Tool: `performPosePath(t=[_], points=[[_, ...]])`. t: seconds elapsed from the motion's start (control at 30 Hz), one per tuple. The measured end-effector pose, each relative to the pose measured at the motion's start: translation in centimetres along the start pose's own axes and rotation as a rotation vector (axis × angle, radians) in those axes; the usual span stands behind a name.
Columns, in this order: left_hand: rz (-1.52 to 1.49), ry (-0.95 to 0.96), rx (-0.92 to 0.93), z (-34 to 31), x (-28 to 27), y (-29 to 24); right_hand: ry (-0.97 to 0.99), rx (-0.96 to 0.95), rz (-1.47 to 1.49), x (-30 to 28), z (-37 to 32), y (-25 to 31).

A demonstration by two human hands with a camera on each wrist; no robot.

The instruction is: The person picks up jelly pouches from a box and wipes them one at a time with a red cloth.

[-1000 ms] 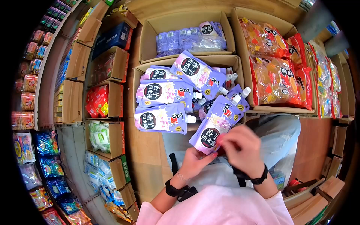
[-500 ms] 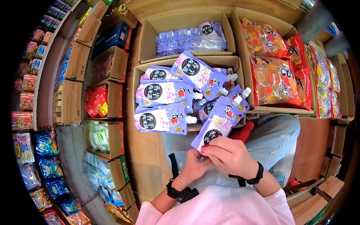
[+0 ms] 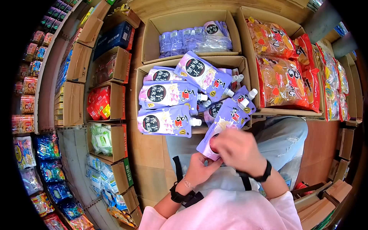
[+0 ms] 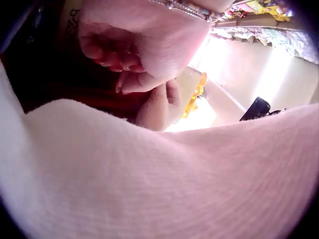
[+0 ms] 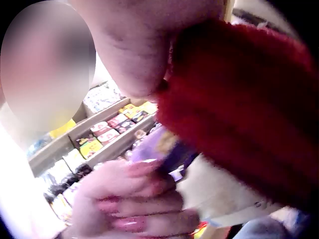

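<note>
A pink shirt (image 3: 220, 212) tops ripped blue jeans (image 3: 285, 134)

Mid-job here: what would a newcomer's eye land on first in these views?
Probably the purple pouch in the left hand, slanting across the near edge of an open carton of matching white-capped pouches. Next, the fuzzy red cloth in the right hand, which looms large in the right wrist view. Large red-edged bags also stand out, in the box to the right.
</note>
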State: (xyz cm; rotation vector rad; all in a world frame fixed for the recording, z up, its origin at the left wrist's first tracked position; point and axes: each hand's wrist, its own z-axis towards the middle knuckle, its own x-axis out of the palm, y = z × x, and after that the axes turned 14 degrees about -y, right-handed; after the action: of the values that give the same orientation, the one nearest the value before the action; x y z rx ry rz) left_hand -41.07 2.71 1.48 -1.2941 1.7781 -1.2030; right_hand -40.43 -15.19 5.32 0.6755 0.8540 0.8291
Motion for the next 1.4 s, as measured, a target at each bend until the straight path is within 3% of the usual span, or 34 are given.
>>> performPosePath(t=[0.1, 0.23, 0.33, 0.43, 0.5, 0.57, 0.63, 0.77, 0.97, 1.07, 1.2, 1.3, 1.4], points=[[-0.036, -0.048, -0.065, -0.1, 0.1, 0.0, -0.205, 0.070, -0.099, -0.4, 1.4, -2.2], [-0.016, -0.024, 0.010, 0.1, -0.2, 0.7, -0.222, 0.140, -0.130, -1.0, 1.8, -3.3], [-0.319, -0.137, -0.024, 0.4, 0.5, -0.8, -0.206, 0.163, -0.102, -1.1, 1.9, -3.3], [-0.268, -0.061, -0.025, 1.1, -0.9, -0.2, -0.198, 0.168, -0.101, -1.1, 2.0, -2.9], [-0.218, -0.106, -0.024, 1.1, -0.6, -0.6, -0.178, 0.137, -0.115, -1.3, 2.0, -2.2], [-0.149, -0.132, -0.028, 1.1, -0.4, -1.0, -0.049, 0.140, 0.007, -1.2, 1.6, 0.0], [0.096, -0.164, 0.163, 0.6, -0.4, -1.1, 0.017, -0.004, 0.013, -0.3, 0.5, 1.8], [0.397, -0.199, 0.459, 0.3, -0.2, -2.8, 0.022, -0.086, -0.019, 0.6, 0.1, 2.7], [0.355, -0.246, 0.471, 0.2, 0.8, -3.1, -0.129, 0.097, -0.092, -0.5, 1.8, 1.5], [0.455, -0.225, 0.507, 0.0, 0.2, -3.2, 0.023, -0.060, 0.004, 0.0, 0.7, 2.5], [0.456, -0.230, 0.463, -0.2, 0.1, -3.2, -0.015, -0.091, -0.097, -0.6, 1.4, 0.4], [0.349, -0.242, 0.403, -0.1, 0.5, -3.5, -0.183, 0.093, -0.125, -0.8, 2.1, -0.9], [0.371, -0.231, 0.407, 0.1, 0.3, -3.3, -0.054, -0.060, 0.004, -0.1, 0.9, 0.9]])
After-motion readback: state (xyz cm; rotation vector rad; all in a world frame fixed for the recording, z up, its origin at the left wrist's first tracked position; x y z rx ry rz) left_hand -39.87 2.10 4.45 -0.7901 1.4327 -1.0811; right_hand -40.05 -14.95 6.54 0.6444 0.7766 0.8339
